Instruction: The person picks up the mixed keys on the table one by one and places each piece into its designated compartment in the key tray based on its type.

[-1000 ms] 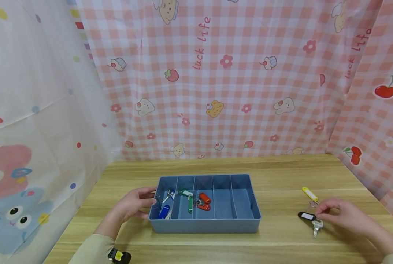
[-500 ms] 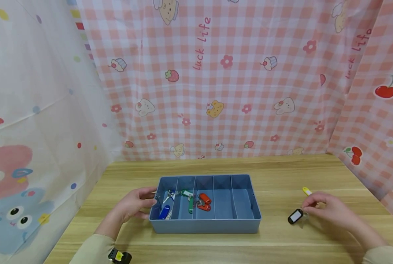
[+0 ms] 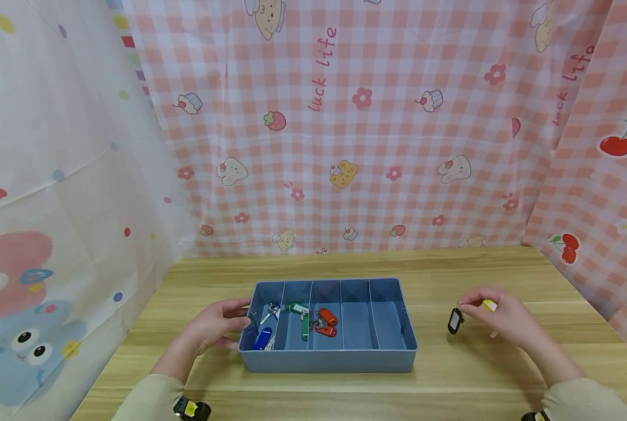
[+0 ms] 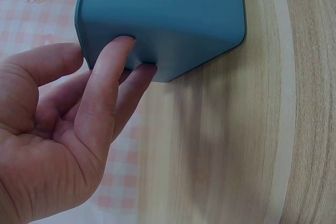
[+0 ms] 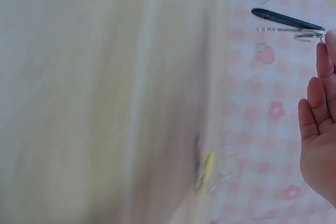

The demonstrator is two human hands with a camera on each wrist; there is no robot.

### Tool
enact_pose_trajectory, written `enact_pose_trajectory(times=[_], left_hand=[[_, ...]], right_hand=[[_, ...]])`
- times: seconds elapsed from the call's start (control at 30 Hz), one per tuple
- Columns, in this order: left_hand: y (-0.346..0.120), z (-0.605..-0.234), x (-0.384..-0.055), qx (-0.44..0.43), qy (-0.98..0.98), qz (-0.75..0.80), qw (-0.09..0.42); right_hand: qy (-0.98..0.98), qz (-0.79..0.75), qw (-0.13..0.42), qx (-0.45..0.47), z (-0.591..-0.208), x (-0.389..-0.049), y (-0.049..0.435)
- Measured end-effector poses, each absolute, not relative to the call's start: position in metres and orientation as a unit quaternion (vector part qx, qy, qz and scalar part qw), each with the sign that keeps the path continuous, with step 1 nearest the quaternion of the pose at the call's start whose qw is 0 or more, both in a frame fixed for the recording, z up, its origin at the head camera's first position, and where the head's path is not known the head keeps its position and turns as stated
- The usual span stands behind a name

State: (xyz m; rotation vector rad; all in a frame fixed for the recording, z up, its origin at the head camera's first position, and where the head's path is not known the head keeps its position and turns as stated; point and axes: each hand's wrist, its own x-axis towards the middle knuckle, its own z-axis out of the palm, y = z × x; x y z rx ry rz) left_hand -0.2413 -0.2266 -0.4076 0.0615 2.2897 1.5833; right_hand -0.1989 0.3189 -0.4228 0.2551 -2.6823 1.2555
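A blue-grey divided box (image 3: 326, 361) rests on the wooden table. My left hand (image 3: 213, 327) touches its left end with extended fingers; the left wrist view shows the fingertips against the outer wall of the box (image 4: 163, 14). To the right of the box, my right hand (image 3: 502, 318) pinches a key ring, from which a black key tag (image 3: 455, 321) hangs above the table. In the right wrist view, the black tag (image 5: 281, 18) and metal keys (image 5: 278, 30) stick out from the fingertips. A yellow key tag (image 3: 489, 304) lies partly hidden behind the right hand.
In the box's compartments, from the left, lie keys with blue tags (image 3: 263, 338), green tags (image 3: 305, 325) and red tags (image 3: 327, 316). A checked curtain (image 3: 366, 134) hangs behind the table (image 3: 450, 269), with more sheets at both sides.
My right hand has lifted the black-tagged keys off the table and moved them left and away from me, toward the box. My left hand has stayed at the box's end.
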Motion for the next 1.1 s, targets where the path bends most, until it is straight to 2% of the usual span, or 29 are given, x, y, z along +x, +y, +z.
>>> enact_pose_trajectory(times=[0.43,0.9,1.1], left_hand=[[-0.226,-0.406,-0.240,0.021,0.811,0.558,0.175],[-0.226,-0.406,-0.240,0.022,0.813,0.555,0.174],[-0.226,-0.406,-0.241,0.012,0.819,0.548,0.168]], right_hand=[[-0.902,0.403,0.132,0.083,-0.394,-0.210,0.280],[-0.875,0.446,0.146,0.121,-0.380,-0.221,0.240],[-0.868,0.465,0.127,0.120,-0.372,-0.223,0.223]])
